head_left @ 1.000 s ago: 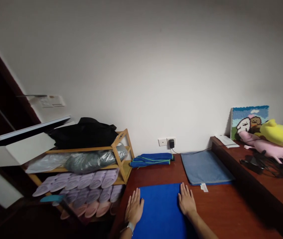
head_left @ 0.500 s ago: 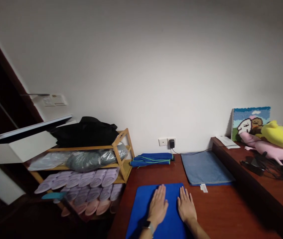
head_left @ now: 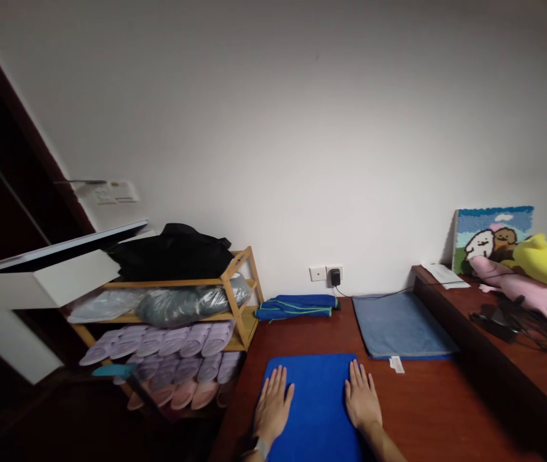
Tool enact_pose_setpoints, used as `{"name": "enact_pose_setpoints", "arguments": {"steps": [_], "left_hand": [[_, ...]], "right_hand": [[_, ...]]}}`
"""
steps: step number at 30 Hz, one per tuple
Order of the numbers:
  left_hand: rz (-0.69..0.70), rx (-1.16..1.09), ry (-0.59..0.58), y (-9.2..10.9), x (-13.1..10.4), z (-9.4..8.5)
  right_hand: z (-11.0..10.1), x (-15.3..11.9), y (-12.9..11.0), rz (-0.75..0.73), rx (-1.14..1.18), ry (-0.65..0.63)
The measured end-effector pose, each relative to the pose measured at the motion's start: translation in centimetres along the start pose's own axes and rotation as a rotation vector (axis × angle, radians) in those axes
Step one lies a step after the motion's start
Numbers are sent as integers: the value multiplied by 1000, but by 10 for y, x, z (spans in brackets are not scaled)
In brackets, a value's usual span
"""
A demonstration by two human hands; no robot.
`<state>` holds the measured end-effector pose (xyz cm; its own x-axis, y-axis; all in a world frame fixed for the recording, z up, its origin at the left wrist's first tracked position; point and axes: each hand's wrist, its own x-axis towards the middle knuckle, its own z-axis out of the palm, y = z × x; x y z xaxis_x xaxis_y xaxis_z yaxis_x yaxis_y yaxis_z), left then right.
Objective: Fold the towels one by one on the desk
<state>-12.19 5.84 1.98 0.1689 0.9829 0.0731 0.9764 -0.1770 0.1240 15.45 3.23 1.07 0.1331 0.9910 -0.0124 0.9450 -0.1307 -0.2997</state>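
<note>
A bright blue cloth [head_left: 319,404] lies flat on the reddish-brown wooden table, its near end cut off by the bottom of the view. My left hand [head_left: 273,401] rests palm down on the cloth's left side, fingers stretched toward the wall; a watch is on that wrist. Along the cloth's right edge my right hand [head_left: 363,393] lies flat, fingers extended and slightly apart. Neither hand grips anything. To the right of the cloth is a grey-blue folded cloth [head_left: 403,326] with a white tag at its near edge.
Against the wall lies a folded blue bundle with green edging [head_left: 297,307]. On the left stands a wooden rack [head_left: 237,314] holding slippers and a black bag [head_left: 174,253]. A raised wooden surface on the right carries plush toys [head_left: 519,292] and cables [head_left: 519,327].
My left hand has slid leftward across the blue cloth, from near its middle to its left edge. My right hand stays at the right edge. The view has shifted slightly.
</note>
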Motion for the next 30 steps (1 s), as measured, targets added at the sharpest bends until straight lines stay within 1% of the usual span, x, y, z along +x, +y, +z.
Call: {"name": "enact_pose_setpoints", "arguments": {"steps": [1,3,7,10,14,18,20,22,24,26,28,30], "left_hand": [[-27,13,19,-9,-2,0],[-51,29,50,-17,-4,1],[-44,27,77,-13,-4,5],[-42,25,81,-12,-3,8],[-42,24,93,-15,0,11],[-50,34,63,-19,0,8],[-51,36,53,-16,-1,4],[-26,20,85,-3,-3,1],[53,-18,127,23,-7,1],[194,-69,130,62,-12,5],[355,-117,96,104,-18,13],[427,-151,61,139,-23,21]], "right_hand": [[-1,0,0,3,0,-3],[-3,1,1,11,0,-27],[-8,-4,7,7,23,-72],[-8,-15,12,-13,36,-47],[-7,-31,8,-24,18,-52],[-8,-35,3,-25,6,-40],[-7,-34,3,-30,20,-22],[-6,-33,4,-35,36,-3],[-4,-32,5,-36,40,-2],[-4,-32,6,-40,32,-14],[-4,-33,7,-56,18,-28],[-4,-34,8,-89,4,-40]]}}
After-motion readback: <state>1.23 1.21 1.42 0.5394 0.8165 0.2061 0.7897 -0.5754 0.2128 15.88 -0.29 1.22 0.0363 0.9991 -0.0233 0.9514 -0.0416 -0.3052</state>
